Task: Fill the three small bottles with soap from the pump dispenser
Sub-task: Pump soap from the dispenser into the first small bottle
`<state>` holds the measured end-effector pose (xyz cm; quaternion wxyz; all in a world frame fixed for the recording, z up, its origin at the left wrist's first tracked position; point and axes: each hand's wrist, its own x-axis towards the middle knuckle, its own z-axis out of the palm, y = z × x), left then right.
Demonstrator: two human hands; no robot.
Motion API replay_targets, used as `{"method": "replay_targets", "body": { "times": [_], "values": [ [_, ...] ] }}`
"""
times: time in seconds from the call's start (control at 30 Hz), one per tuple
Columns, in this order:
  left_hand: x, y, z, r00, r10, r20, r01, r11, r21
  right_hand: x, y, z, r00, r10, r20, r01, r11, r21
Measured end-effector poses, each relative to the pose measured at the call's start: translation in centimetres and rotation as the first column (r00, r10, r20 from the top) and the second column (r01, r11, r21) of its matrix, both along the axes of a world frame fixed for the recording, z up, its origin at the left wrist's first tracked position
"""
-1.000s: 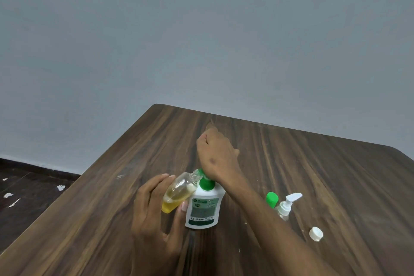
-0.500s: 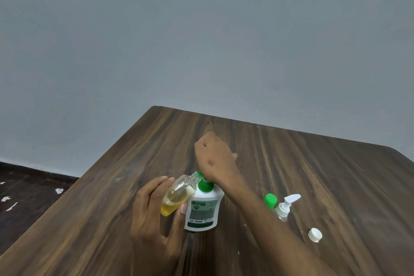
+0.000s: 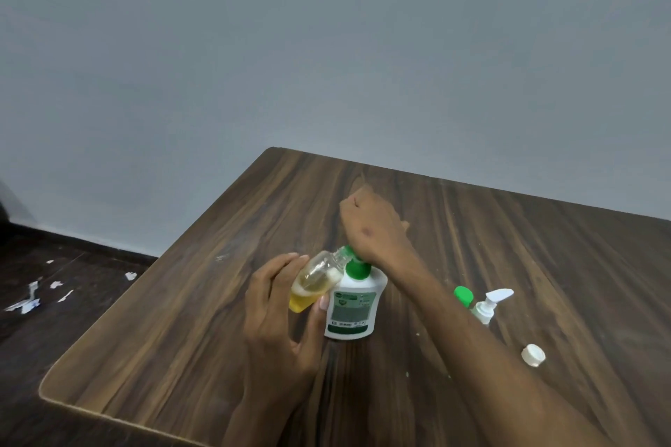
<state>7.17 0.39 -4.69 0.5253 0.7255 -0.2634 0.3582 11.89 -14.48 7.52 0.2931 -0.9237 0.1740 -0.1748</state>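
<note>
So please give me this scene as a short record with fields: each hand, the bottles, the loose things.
left hand: holds small clear bottle tilted, mouth at the pump spout, part filled with yellow soap
right hand: rests on top of the pump dispenser
other bottles: green-capped bottle and white pump-top bottle, both largely hidden behind the right forearm
loose: white cap on wooden table

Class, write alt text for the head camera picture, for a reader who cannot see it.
A person's left hand tilts a small clear bottle, part full of yellow soap, to the spout of a white pump dispenser, while the right hand presses its green pump. Two more small bottles and a loose white cap sit on the wooden table.
</note>
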Motion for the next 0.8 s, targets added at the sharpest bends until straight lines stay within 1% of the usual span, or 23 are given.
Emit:
{"method": "replay_targets", "body": {
  "times": [0.13, 0.23, 0.37, 0.47, 0.6, 0.7, 0.8],
  "values": [
    [-0.10, 0.10, 0.14, 1.000, 0.000, -0.014, 0.000, 1.000, 0.006, -0.05, 0.00, 0.52, 0.999, -0.011, 0.053, 0.013, 0.999, -0.033],
    [-0.15, 0.09, 0.14, 1.000, -0.004, -0.020, 0.004, 1.000, 0.010, -0.27, 0.11, 0.57, 1.000, -0.001, 0.018, 0.001, 1.000, 0.011],
    [-0.05, 0.06, 0.16, 1.000, 0.003, -0.020, -0.002, 1.000, 0.004, -0.11, 0.08, 0.67, 0.999, -0.009, 0.052, 0.012, 0.998, -0.059],
    [0.03, -0.02, -0.02, 1.000, 0.012, -0.018, -0.012, 1.000, 0.012, -0.10, -0.03, 0.50, 1.000, 0.000, 0.021, 0.000, 1.000, -0.020],
    [0.06, 0.07, -0.02, 1.000, 0.022, -0.012, -0.022, 1.000, 0.014, 0.25, 0.11, 0.45, 0.998, -0.002, 0.056, 0.006, 0.998, -0.065],
    [-0.03, 0.03, -0.02, 1.000, 0.022, -0.015, -0.022, 1.000, 0.021, -0.10, -0.01, 0.40, 1.000, 0.000, 0.010, 0.000, 1.000, 0.004],
    [-0.01, 0.05, -0.05, 1.000, 0.012, -0.027, -0.011, 1.000, 0.015, 0.07, 0.08, 0.38, 0.998, -0.004, 0.057, 0.007, 0.998, -0.062]
  ]
}}
